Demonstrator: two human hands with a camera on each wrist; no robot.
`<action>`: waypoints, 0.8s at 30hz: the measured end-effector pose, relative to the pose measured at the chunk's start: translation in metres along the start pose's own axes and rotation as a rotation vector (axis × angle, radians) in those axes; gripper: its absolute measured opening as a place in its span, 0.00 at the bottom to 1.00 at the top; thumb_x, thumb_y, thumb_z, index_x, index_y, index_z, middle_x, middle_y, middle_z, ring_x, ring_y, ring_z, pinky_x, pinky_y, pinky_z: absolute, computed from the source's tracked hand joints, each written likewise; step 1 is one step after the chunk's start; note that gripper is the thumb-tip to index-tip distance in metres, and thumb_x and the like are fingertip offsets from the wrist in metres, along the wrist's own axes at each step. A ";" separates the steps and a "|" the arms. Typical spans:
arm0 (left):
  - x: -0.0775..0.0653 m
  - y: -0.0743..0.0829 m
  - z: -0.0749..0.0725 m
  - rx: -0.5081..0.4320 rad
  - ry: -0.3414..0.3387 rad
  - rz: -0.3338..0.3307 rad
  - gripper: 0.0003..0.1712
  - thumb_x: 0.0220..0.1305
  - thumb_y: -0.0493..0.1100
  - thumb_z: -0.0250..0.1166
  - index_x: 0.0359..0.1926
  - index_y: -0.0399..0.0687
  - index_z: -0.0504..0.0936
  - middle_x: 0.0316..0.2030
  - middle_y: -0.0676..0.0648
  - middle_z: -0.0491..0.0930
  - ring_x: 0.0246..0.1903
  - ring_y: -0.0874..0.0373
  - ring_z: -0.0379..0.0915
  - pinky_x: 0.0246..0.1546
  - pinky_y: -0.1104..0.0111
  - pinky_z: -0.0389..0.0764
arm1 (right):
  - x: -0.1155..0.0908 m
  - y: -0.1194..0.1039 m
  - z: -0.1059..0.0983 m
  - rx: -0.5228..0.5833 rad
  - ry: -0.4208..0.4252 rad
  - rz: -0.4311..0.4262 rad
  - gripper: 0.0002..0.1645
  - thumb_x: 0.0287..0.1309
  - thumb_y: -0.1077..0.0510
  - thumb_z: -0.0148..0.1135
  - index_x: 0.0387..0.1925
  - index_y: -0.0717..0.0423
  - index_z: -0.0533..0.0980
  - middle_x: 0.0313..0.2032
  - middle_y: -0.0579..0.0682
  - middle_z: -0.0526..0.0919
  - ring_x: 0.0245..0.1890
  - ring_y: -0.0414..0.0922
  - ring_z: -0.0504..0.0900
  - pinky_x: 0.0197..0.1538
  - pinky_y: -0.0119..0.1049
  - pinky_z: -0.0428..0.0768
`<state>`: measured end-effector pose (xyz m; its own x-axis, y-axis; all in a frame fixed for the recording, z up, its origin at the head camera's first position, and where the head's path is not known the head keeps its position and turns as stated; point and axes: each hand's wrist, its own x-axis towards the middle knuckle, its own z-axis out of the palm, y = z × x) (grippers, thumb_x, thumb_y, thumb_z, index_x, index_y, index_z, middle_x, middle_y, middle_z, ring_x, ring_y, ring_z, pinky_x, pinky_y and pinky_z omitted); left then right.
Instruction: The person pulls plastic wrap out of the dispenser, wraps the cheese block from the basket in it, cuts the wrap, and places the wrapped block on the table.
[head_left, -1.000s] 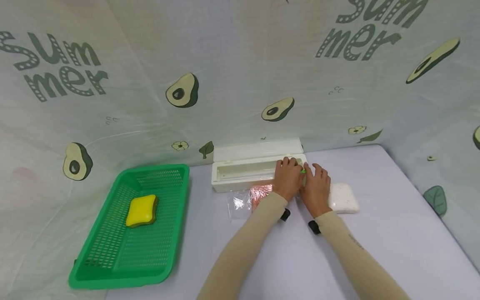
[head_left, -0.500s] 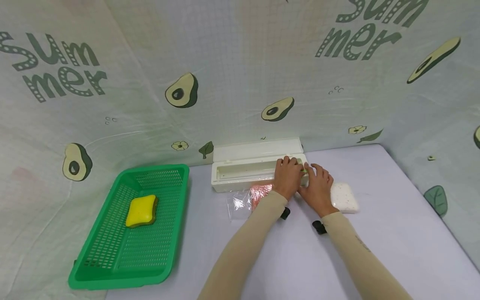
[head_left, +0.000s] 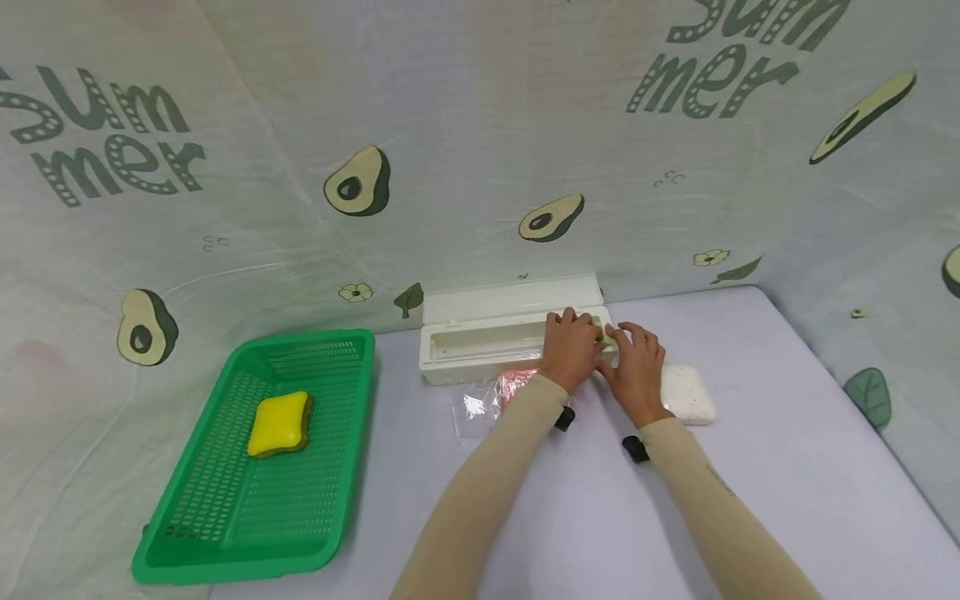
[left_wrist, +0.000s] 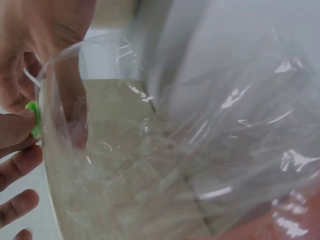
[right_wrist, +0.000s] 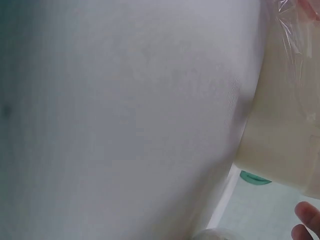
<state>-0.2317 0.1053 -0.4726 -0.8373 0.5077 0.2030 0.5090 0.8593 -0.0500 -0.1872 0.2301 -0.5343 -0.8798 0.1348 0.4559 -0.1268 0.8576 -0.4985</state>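
A long white box (head_left: 480,358) with its lid raised lies at the back of the table. My left hand (head_left: 567,350) reaches over its right half; its fingertips pinch a small bright green piece (left_wrist: 33,119) at the box's top edge. My right hand (head_left: 636,371) grips the box's right end, its thumb laid on the front face. Some fingertips (right_wrist: 308,216) show past that end in the right wrist view. A clear plastic bag (head_left: 474,408) with pink contents (head_left: 513,383) lies before the box, partly hidden by the left arm. In the left wrist view it overlaps the box front.
On the left stands a green basket (head_left: 348,492) with a yellow sponge (head_left: 279,423) in it. A white speckled square pad (head_left: 687,393) lies just right of my right hand. Behind the table hangs a cloth (head_left: 450,167) printed with avocados.
My right hand has shifted slightly and its fingers have spread a little from the left hand. More of the green piece shows now. The head view has turned slightly.
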 end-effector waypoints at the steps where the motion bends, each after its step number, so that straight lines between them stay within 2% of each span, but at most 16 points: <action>1: 0.000 -0.001 -0.001 0.006 -0.003 0.004 0.14 0.74 0.63 0.64 0.50 0.72 0.91 0.49 0.64 0.85 0.55 0.62 0.74 0.63 0.60 0.70 | 0.000 0.000 0.000 -0.004 0.000 -0.001 0.38 0.52 0.61 0.83 0.63 0.65 0.79 0.63 0.67 0.74 0.62 0.70 0.68 0.61 0.68 0.65; 5: 0.001 -0.003 -0.003 0.009 -0.015 0.025 0.14 0.74 0.63 0.64 0.51 0.71 0.92 0.49 0.64 0.85 0.54 0.62 0.74 0.62 0.62 0.70 | 0.000 -0.001 0.000 -0.004 -0.005 0.000 0.38 0.51 0.60 0.83 0.63 0.64 0.79 0.63 0.66 0.75 0.63 0.70 0.68 0.60 0.67 0.65; 12: 0.001 -0.004 -0.001 -0.095 -0.026 0.004 0.13 0.74 0.60 0.67 0.52 0.71 0.92 0.49 0.62 0.85 0.53 0.62 0.75 0.59 0.64 0.71 | 0.001 0.003 -0.001 0.023 0.020 -0.015 0.37 0.52 0.61 0.83 0.62 0.67 0.79 0.62 0.68 0.74 0.63 0.71 0.67 0.60 0.67 0.65; 18: 0.000 -0.008 0.002 -0.134 -0.012 0.014 0.14 0.70 0.60 0.70 0.52 0.69 0.92 0.47 0.61 0.85 0.52 0.61 0.75 0.58 0.64 0.72 | 0.000 0.002 -0.001 0.027 0.010 -0.010 0.36 0.54 0.59 0.82 0.63 0.67 0.79 0.63 0.68 0.74 0.64 0.71 0.66 0.61 0.68 0.65; 24: -0.004 -0.016 0.004 -0.238 -0.041 -0.036 0.16 0.68 0.62 0.70 0.51 0.67 0.92 0.43 0.60 0.85 0.47 0.61 0.74 0.55 0.64 0.71 | -0.001 0.000 -0.002 0.026 0.009 -0.005 0.38 0.54 0.57 0.83 0.63 0.66 0.78 0.62 0.67 0.74 0.63 0.70 0.67 0.62 0.68 0.65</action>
<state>-0.2370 0.0898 -0.4769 -0.8606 0.4833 0.1607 0.5074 0.8406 0.1896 -0.1857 0.2304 -0.5332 -0.8748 0.1349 0.4654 -0.1436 0.8451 -0.5149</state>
